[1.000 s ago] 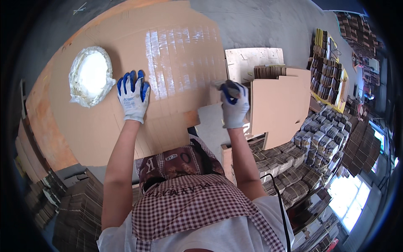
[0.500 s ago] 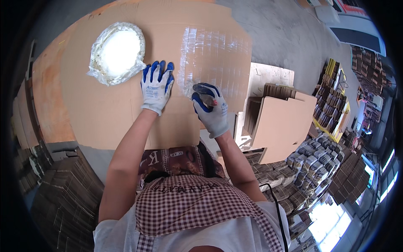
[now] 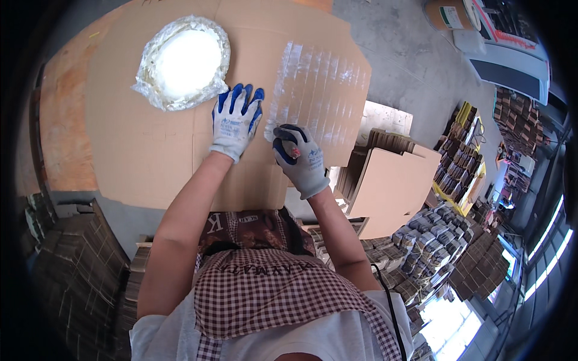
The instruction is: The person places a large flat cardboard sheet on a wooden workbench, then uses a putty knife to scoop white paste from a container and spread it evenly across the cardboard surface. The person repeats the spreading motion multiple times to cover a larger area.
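A large sheet of brown cardboard lies flat in front of me. My left hand, in a white glove with blue-coated fingers, rests palm down on it with fingers stretched out. Close beyond its fingertips sits a round, bright white thing with crumpled clear film around its rim. Rows of shiny clear strips cross the cardboard's right part. At their lower left corner, my gloved right hand is closed around a small dark object with a red spot. Its kind is mostly hidden by the fingers.
An orange-brown wooden board shows under the cardboard's left side. To my right stand upright cardboard sheets and tied bundles of cardboard pieces. More stacks stand at lower left. Grey concrete floor spreads beyond.
The view has shifted a little. Across the cardboard, my right hand has moved slightly left, toward the edge of the shiny strips. My left hand stays flat in about the same place.
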A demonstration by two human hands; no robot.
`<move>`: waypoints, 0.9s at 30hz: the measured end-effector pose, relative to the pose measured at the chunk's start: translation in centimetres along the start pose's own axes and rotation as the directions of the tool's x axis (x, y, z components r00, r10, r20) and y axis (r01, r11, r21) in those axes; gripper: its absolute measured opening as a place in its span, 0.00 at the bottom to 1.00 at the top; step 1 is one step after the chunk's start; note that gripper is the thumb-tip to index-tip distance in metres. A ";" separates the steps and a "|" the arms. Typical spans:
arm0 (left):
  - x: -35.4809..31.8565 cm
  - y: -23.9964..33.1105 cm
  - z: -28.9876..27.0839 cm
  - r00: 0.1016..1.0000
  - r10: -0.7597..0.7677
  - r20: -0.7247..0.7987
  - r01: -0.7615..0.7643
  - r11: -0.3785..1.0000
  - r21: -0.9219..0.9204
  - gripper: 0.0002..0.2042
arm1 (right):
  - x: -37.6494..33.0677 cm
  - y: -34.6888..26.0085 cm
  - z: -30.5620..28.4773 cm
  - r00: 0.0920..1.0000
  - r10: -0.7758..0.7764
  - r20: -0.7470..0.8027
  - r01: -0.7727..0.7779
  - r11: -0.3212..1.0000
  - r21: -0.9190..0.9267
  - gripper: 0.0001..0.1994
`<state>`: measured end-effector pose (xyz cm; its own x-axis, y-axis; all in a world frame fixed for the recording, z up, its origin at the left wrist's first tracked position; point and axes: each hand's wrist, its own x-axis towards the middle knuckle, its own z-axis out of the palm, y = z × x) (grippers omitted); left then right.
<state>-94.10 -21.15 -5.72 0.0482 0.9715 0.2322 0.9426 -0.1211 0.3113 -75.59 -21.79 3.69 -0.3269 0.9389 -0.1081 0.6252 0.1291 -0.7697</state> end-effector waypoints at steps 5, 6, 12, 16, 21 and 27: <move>-0.2 -0.2 0.2 0.999 -0.027 0.020 0.026 1.000 0.015 0.18 | 0.4 1.7 -0.9 0.992 -0.005 -0.129 -0.002 0.999 -0.048 0.19; -0.1 -0.1 0.2 1.000 -0.021 0.017 0.021 1.000 0.014 0.19 | 0.7 1.5 -1.2 0.985 -0.015 -0.172 0.014 1.000 -0.005 0.19; 0.0 0.0 0.1 1.000 0.006 0.023 -0.006 1.000 0.013 0.20 | 3.7 4.0 -2.9 0.987 0.047 -0.155 -0.055 0.997 -0.046 0.19; 0.1 -0.2 0.1 1.000 0.007 0.024 -0.007 1.000 0.022 0.20 | 4.8 2.5 -4.0 0.979 0.052 -0.195 -0.056 0.998 -0.015 0.17; 0.2 -0.1 0.2 1.000 0.005 0.015 -0.005 1.000 0.004 0.20 | 6.5 2.1 -2.0 0.994 -0.005 -0.110 0.015 0.996 0.091 0.16; 0.3 0.0 -0.1 1.000 -0.005 0.013 0.005 1.000 0.002 0.21 | 7.0 0.5 -1.7 0.998 -0.015 -0.067 0.018 0.999 0.044 0.17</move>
<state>-94.13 -20.89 -5.60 0.0477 0.9748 0.2181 0.9435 -0.1156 0.3104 -76.39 -14.60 3.58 -0.2883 0.9560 -0.0541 0.5871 0.1318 -0.7987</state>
